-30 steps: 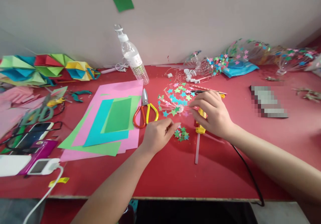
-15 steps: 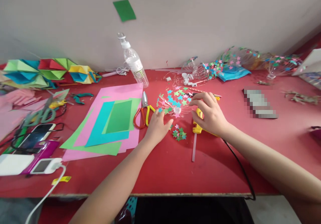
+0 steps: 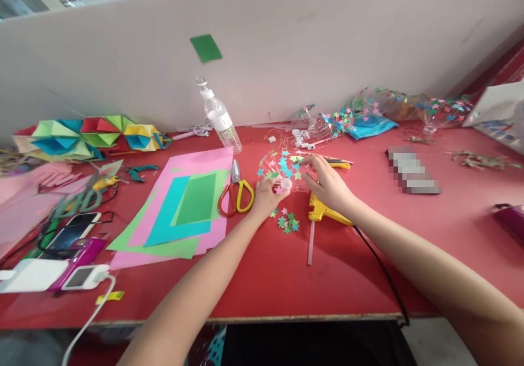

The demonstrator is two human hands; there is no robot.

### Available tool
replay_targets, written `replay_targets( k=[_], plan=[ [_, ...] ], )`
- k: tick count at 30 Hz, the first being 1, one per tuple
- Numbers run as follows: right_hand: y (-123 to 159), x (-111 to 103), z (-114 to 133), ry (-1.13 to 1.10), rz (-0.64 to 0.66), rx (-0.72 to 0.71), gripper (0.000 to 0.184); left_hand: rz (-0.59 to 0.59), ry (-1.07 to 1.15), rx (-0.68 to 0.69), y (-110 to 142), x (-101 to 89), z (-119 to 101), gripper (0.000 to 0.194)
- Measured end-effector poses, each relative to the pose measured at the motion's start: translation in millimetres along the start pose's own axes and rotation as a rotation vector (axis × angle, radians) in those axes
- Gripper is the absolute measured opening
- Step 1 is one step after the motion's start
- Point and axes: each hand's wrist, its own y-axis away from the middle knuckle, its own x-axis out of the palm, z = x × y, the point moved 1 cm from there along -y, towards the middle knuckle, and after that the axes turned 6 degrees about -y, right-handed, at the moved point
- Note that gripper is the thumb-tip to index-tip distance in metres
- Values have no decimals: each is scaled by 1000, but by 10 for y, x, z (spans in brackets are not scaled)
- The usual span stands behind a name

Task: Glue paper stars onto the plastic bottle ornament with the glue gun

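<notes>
Think of a clock with the star spray [image 3: 285,168] in the middle of it. The star spray sits on the red desk [image 3: 262,287], between the two hands. The left hand [image 3: 268,196] is at 8 o'clock, by the clear knob of the spray, its fingers bent. I can't tell if they hold on. The right hand [image 3: 325,186] is at 3 o'clock, its fingers bent but let go, with a gap to the thumb.

The glue gun [image 3: 317,211] lies at 4 o'clock, partly under the right hand. Some loose stars [image 3: 289,222] lie at 6 o'clock, and past them the desk is bare and shiny right up to its worn edge.

The shears [image 3: 236,178] are near 9 o'clock, resting at the side of the big paper [image 3: 200,199] pile, which is pink, green and blue. Paper lanterns [image 3: 98,131] lie far off past 9 o'clock.

The bottle [image 3: 221,120] stands between 10 and 11 o'clock, close to the pale wall [image 3: 327,54]. A green square [image 3: 206,48] is on the wall at 11 o'clock. Over the wall top, a bit of the room beyond shows. A blue packet [image 3: 372,127] lies at 2 o'clock, and dry twigs [image 3: 477,159] are far out at 3 o'clock
</notes>
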Motion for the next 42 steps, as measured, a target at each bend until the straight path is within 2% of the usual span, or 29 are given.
replay_targets(
  k=[5, 8, 11, 13, 15, 17, 20, 22, 32, 42],
  plan=[
    [-30, -14, 38, -4, 1, -51, 17, 35, 107, -77, 21, -12, 23, 21],
    [-67, -68, 64, -23, -11, -61, 19, 77, 195, -95, 107, -50, -43, 22],
    [-101, -174, 114, -48, -24, -34, 16, 173, 432, -87, 208, -71, -153, 27],
    [-115, -270, 178, -50, -70, -45, 16, 202, 547, -120, 262, -74, -208, 28],
    [-113, -368, 271, -24, -147, -123, 16, 188, 592, -163, 297, -76, -242, 30],
    [-92, -439, 384, 28, -186, -243, 15, 152, 606, -193, 318, -80, -266, 32],
    [-39, -457, 528, 141, -126, -411, 16, 122, 622, -195, 341, -94, -307, 29],
    [-6, -423, 568, 230, -95, -463, 20, 127, 639, -179, 355, -103, -339, 26],
    [24, -326, 474, 344, -94, -484, 25, 147, 624, -159, 371, -97, -357, 29],
    [11, -308, 492, 330, -97, -482, 8, 147, 614, -170, 370, -69, -319, 28]
  ],
)
